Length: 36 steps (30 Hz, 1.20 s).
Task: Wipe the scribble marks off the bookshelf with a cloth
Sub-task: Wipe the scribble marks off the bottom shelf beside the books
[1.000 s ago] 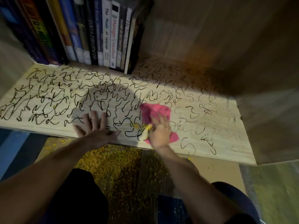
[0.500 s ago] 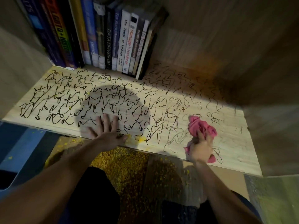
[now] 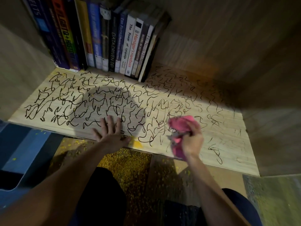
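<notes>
A pale wooden shelf board (image 3: 232,154) is covered with black scribble marks (image 3: 101,103); they look fainter on the right part. My right hand (image 3: 193,142) grips a crumpled pink cloth (image 3: 183,123) and presses it on the board right of centre, near the front edge. My left hand (image 3: 111,132) lies flat with spread fingers on the board's front edge, left of the cloth. A small yellow smear (image 3: 137,143) sits between the two hands.
A row of upright books (image 3: 112,39) stands at the back left of the shelf. Wooden side walls (image 3: 268,111) close the compartment. Yellow crumbs (image 3: 127,162) litter the floor below the front edge. A blue bin (image 3: 17,154) stands at the lower left.
My right hand swept the pink cloth right across the board, then came back a little to the left. My left hand stayed planted at the front edge.
</notes>
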Available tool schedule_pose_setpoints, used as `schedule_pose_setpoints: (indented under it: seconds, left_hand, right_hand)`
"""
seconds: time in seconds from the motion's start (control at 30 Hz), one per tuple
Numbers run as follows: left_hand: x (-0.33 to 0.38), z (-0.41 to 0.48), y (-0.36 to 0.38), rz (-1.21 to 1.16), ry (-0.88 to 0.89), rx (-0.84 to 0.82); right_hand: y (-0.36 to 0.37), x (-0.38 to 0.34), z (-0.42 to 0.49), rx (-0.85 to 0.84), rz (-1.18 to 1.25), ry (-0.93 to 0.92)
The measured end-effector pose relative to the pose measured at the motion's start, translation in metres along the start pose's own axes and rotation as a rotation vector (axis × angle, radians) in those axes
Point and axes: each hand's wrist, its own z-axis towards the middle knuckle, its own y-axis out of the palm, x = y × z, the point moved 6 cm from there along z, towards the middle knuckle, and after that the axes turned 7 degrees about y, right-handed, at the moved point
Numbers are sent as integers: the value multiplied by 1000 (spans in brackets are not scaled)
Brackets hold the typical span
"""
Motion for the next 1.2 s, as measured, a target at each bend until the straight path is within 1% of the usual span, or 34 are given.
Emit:
schedule_pose_setpoints:
  seconds: [0.03,0.07,0.1,0.13,0.17,0.23,0.3,0.33,0.37,0.4,0.43,0.47,0.5,0.53,0.57,0.6,0.63,0.67,0.7,0.77,0.8,0.9,0.97,1.0,1.03,1.07,1.1,1.13,1.17,1.2]
  left_hand:
    - [0,0,0,1,1,-2]
    - [0,1,1,1,3,-1]
    - [-1,1,2,0,4,2]
    - [-2,2,2,0,6,6]
    - [-3,3,2,5,6,12]
    - [-4,5,2,9,7,21]
    - [-4,6,2,9,7,32]
    - [-4,6,1,11,7,38]
    - [-3,5,1,11,8,39]
    - [-3,4,1,11,9,38]
    - [-3,4,2,12,10,39]
    - [-3,4,2,15,9,39]
    - [-3,4,2,17,10,38]
    - [-3,5,2,17,11,35]
    - [-3,5,2,15,12,31]
    - [-2,5,3,12,10,27]
    - [-2,5,4,12,8,24]
    - [-3,5,4,15,5,22]
    - [-2,6,4,17,3,17]
    - [-2,6,3,16,-2,9]
    - [-1,5,2,13,-3,4]
    - [0,4,2,-2,-7,5]
    - [1,0,0,-22,-3,14]
    - [2,-1,0,-46,7,24]
    - [2,-4,-2,-85,23,48]
    - [0,-7,-7,-134,37,93]
    - [-6,-10,-15,-174,48,157]
    - [-15,-15,-25,-183,44,228]
    - [-28,-20,-36,-161,17,293]
    - [-46,-25,-47,-126,-33,341]
  right_hand:
    - [-17,11,11,98,-167,21]
    - [-29,24,20,156,-355,83]
    - [-33,37,23,178,-513,121]
    - [-27,45,20,179,-613,117]
    - [-16,47,14,165,-646,91]
    - [17,37,1,63,-591,-8]
    - [50,26,-11,-133,-457,-96]
    - [59,17,-16,-233,-379,-97]
    - [58,9,-17,-290,-312,-75]
    - [49,-2,-17,-287,-253,-48]
    - [32,-11,-11,-227,-177,-12]
    - [11,-18,-4,-131,-86,31]
    - [-17,-18,9,1,-19,75]
    - [-45,-8,21,139,-11,123]
    - [-70,8,34,260,-77,182]
    - [-90,29,42,327,-183,287]
    - [-99,51,46,326,-311,400]
    - [-103,66,46,296,-439,469]
    - [-97,75,48,268,-522,465]
    - [-71,72,45,223,-567,367]
    - [-51,63,39,204,-574,283]
    - [30,30,-1,102,-604,-87]
    - [89,8,-39,-62,-586,-253]
    - [113,0,-53,-169,-590,-292]
    - [129,-7,-62,-274,-571,-307]
    - [137,-11,-60,-385,-509,-282]
    - [135,-18,-53,-470,-405,-216]
    - [122,-26,-44,-516,-304,-129]
    - [104,-31,-31,-518,-230,-53]
    - [83,-35,-16,-473,-196,-14]
